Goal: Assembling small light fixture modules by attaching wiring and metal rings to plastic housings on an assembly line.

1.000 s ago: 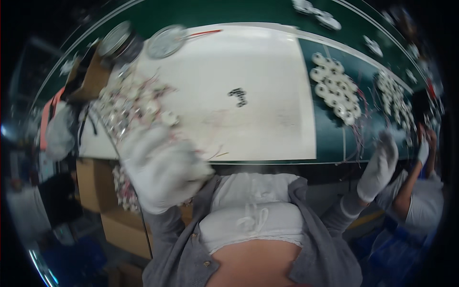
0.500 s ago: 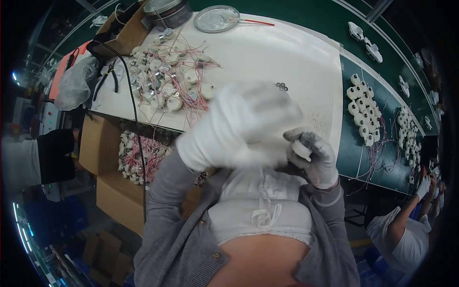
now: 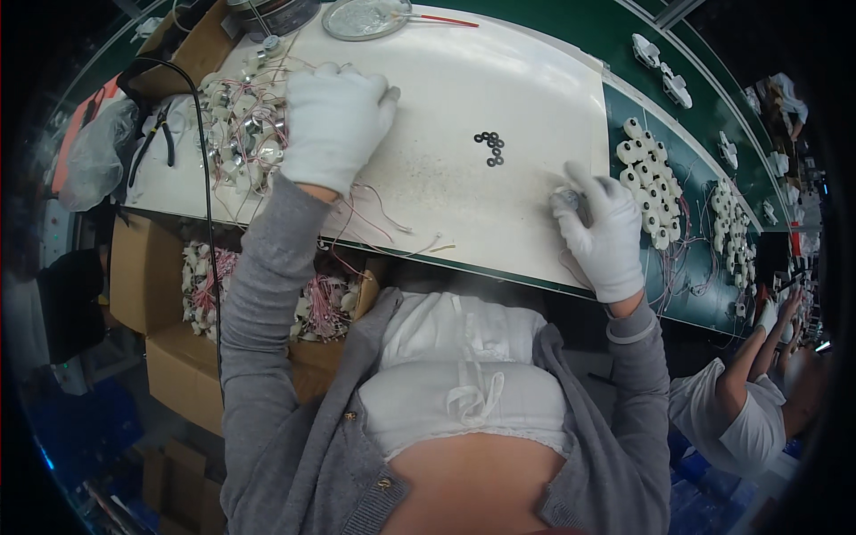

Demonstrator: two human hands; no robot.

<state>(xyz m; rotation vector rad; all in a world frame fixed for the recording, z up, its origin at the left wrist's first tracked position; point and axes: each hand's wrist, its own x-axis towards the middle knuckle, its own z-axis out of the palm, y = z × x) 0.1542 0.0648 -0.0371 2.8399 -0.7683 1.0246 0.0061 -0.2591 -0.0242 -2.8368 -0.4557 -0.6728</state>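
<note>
My right hand (image 3: 606, 230), in a white glove, pinches a small round motor (image 3: 565, 201) with a silvery side just above the tabletop, and a thin wire trails below. My gloved left hand (image 3: 332, 125) reaches over the right edge of a heap of small motors (image 3: 239, 134) with white housings and pink wires. Its thumb sticks out to the right; the other fingers bend down and away, so their tips and anything under them are hidden. Small black rings (image 3: 493, 144) lie in a cluster on the white table (image 3: 455, 89) between both hands.
Motors with black centres (image 3: 651, 178) stand in rows on a green surface at right. A round metal dish (image 3: 364, 20) with a red-handled brush (image 3: 437, 19) sits at the back. Pliers (image 3: 153, 144), a black cable (image 3: 203, 134) and a cardboard box (image 3: 183, 366) of wired parts are at left.
My left hand has swung from beside my right hand out left to the motor heap. My right hand keeps the motor and is now farther over the table. The whole view has shifted.
</note>
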